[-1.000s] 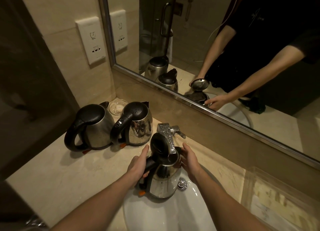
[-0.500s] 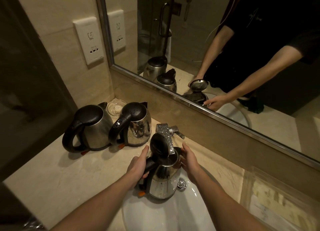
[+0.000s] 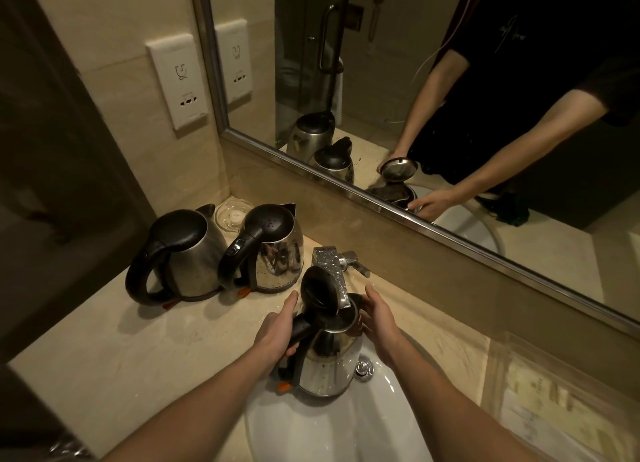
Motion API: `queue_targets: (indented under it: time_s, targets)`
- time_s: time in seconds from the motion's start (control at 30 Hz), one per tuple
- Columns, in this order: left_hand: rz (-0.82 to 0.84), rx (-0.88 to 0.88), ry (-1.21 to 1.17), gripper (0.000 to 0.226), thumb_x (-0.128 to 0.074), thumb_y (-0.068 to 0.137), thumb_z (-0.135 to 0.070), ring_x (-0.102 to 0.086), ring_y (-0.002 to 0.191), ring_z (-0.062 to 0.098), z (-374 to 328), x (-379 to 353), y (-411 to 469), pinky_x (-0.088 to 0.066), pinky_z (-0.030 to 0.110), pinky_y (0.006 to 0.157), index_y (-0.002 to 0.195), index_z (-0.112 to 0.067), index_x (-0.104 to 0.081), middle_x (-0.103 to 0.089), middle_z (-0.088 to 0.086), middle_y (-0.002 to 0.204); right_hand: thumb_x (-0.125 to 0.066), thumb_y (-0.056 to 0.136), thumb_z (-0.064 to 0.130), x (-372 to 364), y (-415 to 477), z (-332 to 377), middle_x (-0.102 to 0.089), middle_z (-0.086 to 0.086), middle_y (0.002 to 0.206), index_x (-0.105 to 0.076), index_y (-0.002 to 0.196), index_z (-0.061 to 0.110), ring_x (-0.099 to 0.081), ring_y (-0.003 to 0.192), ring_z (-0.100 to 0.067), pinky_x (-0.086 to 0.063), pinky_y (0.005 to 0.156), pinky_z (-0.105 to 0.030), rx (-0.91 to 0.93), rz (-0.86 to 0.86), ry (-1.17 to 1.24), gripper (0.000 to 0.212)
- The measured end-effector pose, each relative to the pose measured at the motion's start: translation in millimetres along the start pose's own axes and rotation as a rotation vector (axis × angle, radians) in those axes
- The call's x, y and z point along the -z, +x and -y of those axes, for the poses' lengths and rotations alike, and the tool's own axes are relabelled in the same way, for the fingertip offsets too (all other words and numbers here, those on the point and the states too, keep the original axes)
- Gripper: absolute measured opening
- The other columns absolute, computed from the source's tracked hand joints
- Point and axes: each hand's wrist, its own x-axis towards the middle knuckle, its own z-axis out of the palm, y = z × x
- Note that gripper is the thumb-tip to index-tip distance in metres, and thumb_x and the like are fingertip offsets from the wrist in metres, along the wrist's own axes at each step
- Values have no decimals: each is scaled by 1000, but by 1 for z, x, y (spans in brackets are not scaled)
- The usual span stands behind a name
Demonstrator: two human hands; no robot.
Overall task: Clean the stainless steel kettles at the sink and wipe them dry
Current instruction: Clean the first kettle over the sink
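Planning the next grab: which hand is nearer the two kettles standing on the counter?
Left. The left hand grips the handle of the open kettle in the sink, on the side facing the two counter kettles. The right hand is on the open kettle's far side.

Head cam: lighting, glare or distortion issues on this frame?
Head view: dim, warm light; far left is near black. Wide-angle bend bows the mirror frame. Specular highlights on the held kettle and faucet. The sink basin is brightest; soft shadows lie beside the two countertop kettles.
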Motion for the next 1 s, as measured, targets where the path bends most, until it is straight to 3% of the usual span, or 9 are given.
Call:
queue_targets:
  time_s: [0.13,0.2,0.27,0.3,0.43,0.53,0.67,0.87,1.0]
  targets:
    - [-7,2,4,70,-32,93,-74,-45,37,14,-1,0,-1,-41,26,50,74,-11,-55,-47,0,43,-38,95,55,-1,0,0,-68,7,84,-64,91,19,-60,83,-9,-46,63,-26,10,5,6,44]
    - [-10,0,9,70,-32,93,-73,-45,37,14,-1,0,-1,-40,25,50,77,-10,-56,-47,1,43,-37,95,54,-1,0,0,-67,6,90,-63,89,20,-59,88,-7,-51,77,-32,5,11,18,43]
    - [-8,-10,16,71,-31,94,-73,-45,37,14,0,0,0,-41,27,51,76,-9,-55,-46,1,42,-37,96,52,-1,1,0,-65,6,103,-63,87,20,-53,98,-6,-42,99,-42,1,16,29,42]
    - [-3,-16,19,71,-30,94,-73,-45,37,14,0,0,0,-41,27,53,74,-10,-55,-46,1,42,-37,97,51,-1,1,1,-61,8,105,-62,87,20,-51,99,-5,-39,102,-42,1,17,32,42]
    - [17,-28,19,73,-29,93,-74,-44,36,15,2,0,2,-42,30,58,63,-12,-52,-46,2,42,-36,96,52,-1,1,0,-67,7,85,-63,88,20,-59,82,-7,-47,71,-26,3,11,19,42]
    - [14,-28,12,73,-30,92,-75,-45,35,15,2,0,3,-42,29,55,64,-12,-53,-47,2,43,-37,96,54,0,2,0,-67,7,80,-64,88,20,-60,85,-9,-50,74,-28,-2,0,7,43]
    - [15,-25,4,72,-32,92,-75,-47,35,13,3,1,6,-41,25,49,75,-11,-58,-50,1,44,-38,94,56,0,4,-1,-71,9,76,-66,91,19,-61,82,-10,-42,59,-25,-1,-12,9,46]
    - [28,-24,7,74,-30,89,-79,-46,35,13,5,1,8,-42,27,52,65,-13,-55,-49,1,44,-40,93,57,-1,7,-3,-71,4,88,-67,95,18,-61,89,-13,-42,63,-27,-1,-18,16,48]
    - [13,-20,7,76,-30,87,-82,-48,36,14,6,1,9,-42,27,52,70,-13,-58,-50,2,46,-39,93,57,-1,7,-3,-71,7,83,-66,91,19,-61,87,-12,-41,64,-27,0,-21,9,46]
